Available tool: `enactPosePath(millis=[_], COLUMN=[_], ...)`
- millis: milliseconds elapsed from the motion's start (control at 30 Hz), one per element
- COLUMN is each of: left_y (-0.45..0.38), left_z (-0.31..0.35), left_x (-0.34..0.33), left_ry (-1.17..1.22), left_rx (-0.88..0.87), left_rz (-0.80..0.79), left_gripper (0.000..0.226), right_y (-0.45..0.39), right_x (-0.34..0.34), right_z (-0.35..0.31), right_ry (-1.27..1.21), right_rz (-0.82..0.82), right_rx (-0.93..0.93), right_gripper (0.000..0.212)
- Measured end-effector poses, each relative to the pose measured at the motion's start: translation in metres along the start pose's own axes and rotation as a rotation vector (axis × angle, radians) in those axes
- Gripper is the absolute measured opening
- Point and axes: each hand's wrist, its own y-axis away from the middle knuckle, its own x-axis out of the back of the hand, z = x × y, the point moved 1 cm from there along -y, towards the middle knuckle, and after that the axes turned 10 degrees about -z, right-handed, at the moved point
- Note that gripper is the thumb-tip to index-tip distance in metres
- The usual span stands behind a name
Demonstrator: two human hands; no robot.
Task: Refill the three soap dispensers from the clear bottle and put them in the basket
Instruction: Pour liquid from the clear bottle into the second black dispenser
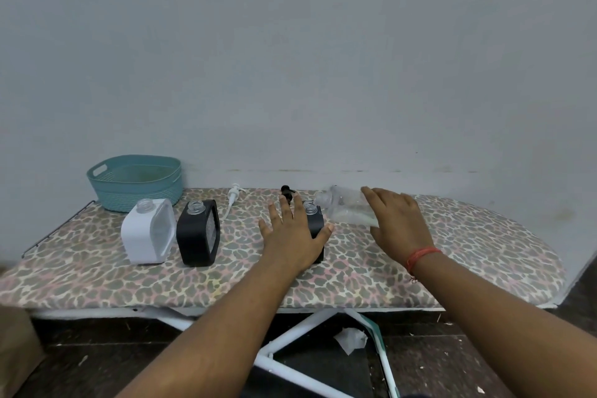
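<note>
Three dispensers stand open-necked on the leopard-print ironing board (452, 252): a white dispenser (142, 233), a black dispenser (197, 236) and a second black dispenser (316, 220). My left hand (290, 236) lies spread over the front of the second black one, thumb at its right side, hiding most of it. My right hand (400, 223) grips the clear bottle (342, 203), tipped nearly flat, its neck pointing left just above that dispenser's mouth. Whitish liquid pools along the bottle's lower side.
A teal basket (129, 194) sits at the board's back left, nothing visible in it. A white pump (233, 197) and a black pump (286, 192) lie near the wall edge. The white frame legs and dark floor show below.
</note>
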Motion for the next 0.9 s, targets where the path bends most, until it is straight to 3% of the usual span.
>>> enactPosePath(millis=[900], left_y=[0.000], left_z=[0.001], left_x=[-0.004], left_ry=[0.050], left_rx=[0.002], left_rz=[0.018], left_gripper=[0.101], right_y=[-0.029], right_x=[0.036], right_z=[0.014], right_ry=[0.265], right_rz=[-0.069], right_rx=[0.150], right_gripper=[0.077])
